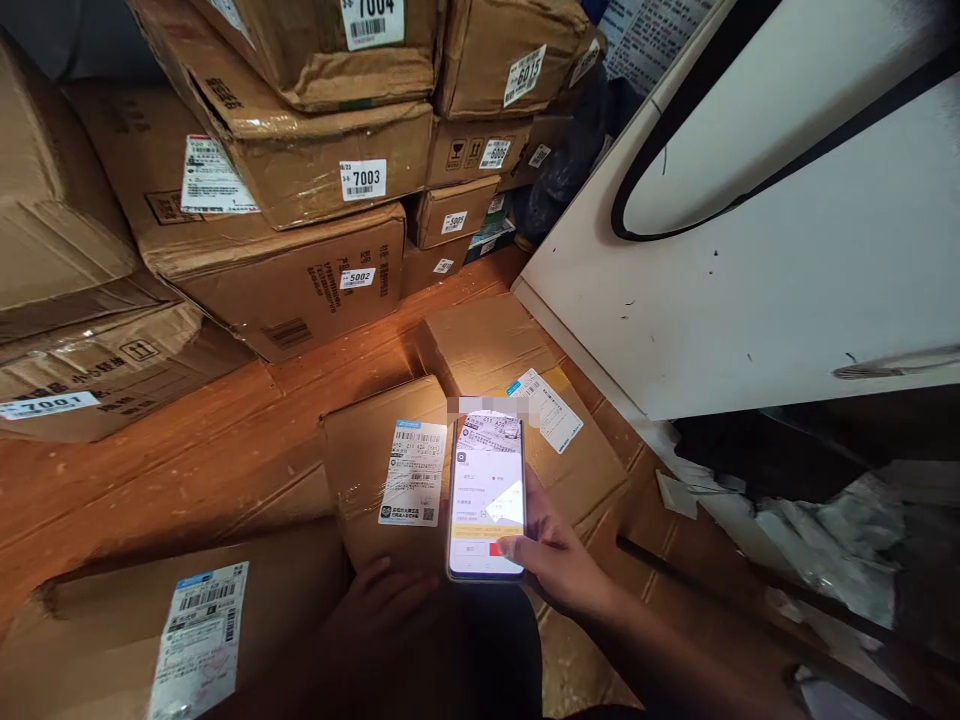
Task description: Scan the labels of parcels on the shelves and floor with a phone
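Note:
My right hand (559, 560) grips a smartphone (487, 495) with its screen lit, thumb lying across the lower part of the screen. The phone hovers over a brown cardboard box (360, 470) that carries a white shipping label (414, 472). My left hand (382, 600) rests on the near edge of that box, fingers curled against the cardboard, in deep shadow. A second box (487, 345) lies just behind, with another label (547, 405) at its near corner.
Stacks of numbered cardboard boxes (300, 170) rise at the back and left. A labelled box (195, 630) sits at the near left. A white panel (787, 250) leans at the right, with plastic wrap and debris (825, 540) below it. The floor (187, 440) is orange wood.

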`<state>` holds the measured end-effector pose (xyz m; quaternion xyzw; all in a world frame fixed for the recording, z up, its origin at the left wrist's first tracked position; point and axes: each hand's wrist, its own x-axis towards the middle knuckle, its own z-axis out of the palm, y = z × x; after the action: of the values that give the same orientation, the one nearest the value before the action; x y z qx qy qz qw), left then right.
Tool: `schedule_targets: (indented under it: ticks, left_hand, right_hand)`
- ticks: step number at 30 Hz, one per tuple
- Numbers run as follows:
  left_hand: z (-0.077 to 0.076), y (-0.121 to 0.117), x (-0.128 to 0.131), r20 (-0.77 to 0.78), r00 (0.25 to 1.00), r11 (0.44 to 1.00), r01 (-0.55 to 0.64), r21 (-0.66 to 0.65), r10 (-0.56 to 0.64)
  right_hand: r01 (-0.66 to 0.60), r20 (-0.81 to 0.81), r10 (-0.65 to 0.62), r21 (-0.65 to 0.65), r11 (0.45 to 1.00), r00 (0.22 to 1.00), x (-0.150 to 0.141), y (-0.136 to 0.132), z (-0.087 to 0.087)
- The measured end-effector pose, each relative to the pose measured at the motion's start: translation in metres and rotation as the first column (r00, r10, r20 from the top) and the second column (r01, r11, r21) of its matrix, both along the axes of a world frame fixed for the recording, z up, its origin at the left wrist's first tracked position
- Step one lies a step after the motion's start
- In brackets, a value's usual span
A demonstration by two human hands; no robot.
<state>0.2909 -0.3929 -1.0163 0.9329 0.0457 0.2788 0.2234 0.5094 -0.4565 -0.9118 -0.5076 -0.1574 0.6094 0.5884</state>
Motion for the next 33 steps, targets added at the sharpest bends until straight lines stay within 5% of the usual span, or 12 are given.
schedule_targets:
  ticks: [9, 28, 31, 33]
  left_hand:
    - [-0.005, -0.004, -0.001, 0.021, 1.0, 1.0, -0.015, -0.011, 0.016]
    - [-0.009, -0.008, -0.003, 0.015, 1.0, 0.999, -0.001, 0.036, 0.001]
    - [-0.015, -0.016, -0.016, 0.035, 0.996, 0.993, -0.081, -0.084, 0.084]
    - [-0.018, -0.01, -0.021, 0.04, 0.966, 0.944, -0.239, -0.227, 0.254]
  right_hand:
    - [-0.104, 0.103, 0.094, 0.089, 0.991, 0.99, -0.001, -0.003, 0.001]
    - [0.027, 0.078, -0.026, -0.013, 1.0, 0.997, -0.002, -0.004, -0.008]
    - [0.111, -0.029, -0.113, -0.062, 0.992, 0.993, 0.002, -0.004, -0.005]
    - [0.143, -0.11, -0.154, -0.103, 0.984, 0.982, 0.006, -0.005, -0.003]
